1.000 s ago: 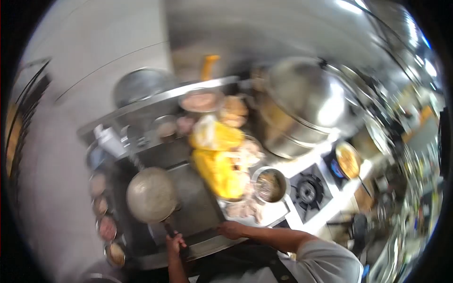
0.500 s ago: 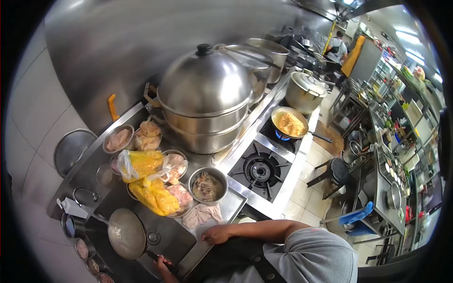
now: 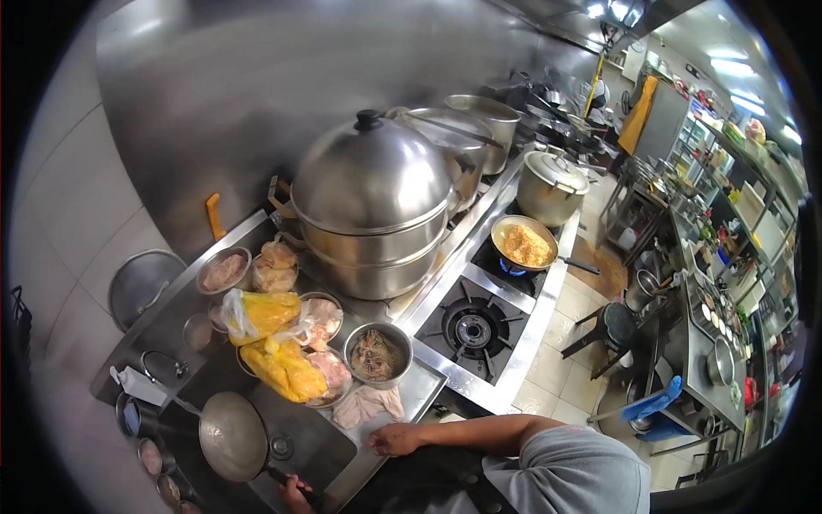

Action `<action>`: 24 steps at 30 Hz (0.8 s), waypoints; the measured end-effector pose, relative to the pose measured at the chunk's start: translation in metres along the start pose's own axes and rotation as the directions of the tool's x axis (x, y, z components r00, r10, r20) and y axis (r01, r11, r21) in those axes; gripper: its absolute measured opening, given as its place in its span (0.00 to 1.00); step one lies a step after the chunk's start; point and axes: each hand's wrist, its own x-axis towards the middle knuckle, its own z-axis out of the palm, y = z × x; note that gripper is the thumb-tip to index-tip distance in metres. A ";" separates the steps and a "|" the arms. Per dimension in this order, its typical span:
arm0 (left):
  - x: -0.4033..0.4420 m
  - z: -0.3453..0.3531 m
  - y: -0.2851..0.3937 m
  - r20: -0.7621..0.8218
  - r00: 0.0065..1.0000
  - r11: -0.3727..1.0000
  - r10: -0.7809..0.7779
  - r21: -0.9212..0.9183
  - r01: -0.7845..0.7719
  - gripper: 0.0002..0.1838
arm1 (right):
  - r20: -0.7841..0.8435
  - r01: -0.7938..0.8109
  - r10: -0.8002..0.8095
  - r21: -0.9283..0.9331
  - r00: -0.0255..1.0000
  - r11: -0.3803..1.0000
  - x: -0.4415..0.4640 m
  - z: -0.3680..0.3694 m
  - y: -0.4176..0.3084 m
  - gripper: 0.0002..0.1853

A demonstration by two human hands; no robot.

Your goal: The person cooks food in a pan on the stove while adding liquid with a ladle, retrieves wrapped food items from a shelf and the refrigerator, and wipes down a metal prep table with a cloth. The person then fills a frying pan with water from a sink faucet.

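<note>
My left hand [image 3: 295, 494] is closed around the black handle of a frying pan [image 3: 233, 437]. The pan sits over the metal sink [image 3: 312, 437], under the end of a spout [image 3: 182, 401]. Its inside looks grey and wet. My right hand [image 3: 394, 439], its fingers curled in, is at the front edge of the steel counter. Just beyond it lies a crumpled pinkish cloth [image 3: 366, 406]. A metal pot with dark contents [image 3: 377, 355] stands behind the cloth. Beside that are yellow plastic bags [image 3: 287, 370] and bowls of raw meat [image 3: 319, 321].
A large domed steamer [image 3: 370, 206] stands at the back. On the stove, a pan of golden food [image 3: 524, 244] sits over a blue flame, near a lidded pot [image 3: 552, 184]. An unlit burner [image 3: 473, 330] is closer. A black stool [image 3: 604, 334] stands on the floor at right.
The white splash inside the frying pan is gone. My view has shifted slightly, and the person at the far back is now mostly hidden. My left hand still grips the pan.
</note>
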 end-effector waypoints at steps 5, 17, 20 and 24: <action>0.008 -0.006 -0.006 -0.007 1.000 1.000 0.028 0.004 -0.028 0.10 | 0.065 0.004 -0.004 -0.009 0.998 1.000 0.004 0.002 -0.017 0.15; 0.025 -0.009 -0.022 0.032 0.993 0.994 0.110 -0.025 -0.110 0.07 | 0.093 0.019 -0.015 -0.041 0.996 0.999 0.017 0.011 -0.021 0.18; 0.032 -0.007 -0.025 0.045 0.985 0.986 0.166 -0.018 -0.165 0.09 | 0.100 -0.002 0.008 -0.056 0.995 0.998 0.014 0.007 -0.028 0.18; 0.041 -0.019 -0.032 0.109 0.993 0.998 0.049 -0.037 -0.045 0.10 | 0.190 0.030 -0.015 -0.079 0.982 0.996 0.029 0.018 -0.003 0.16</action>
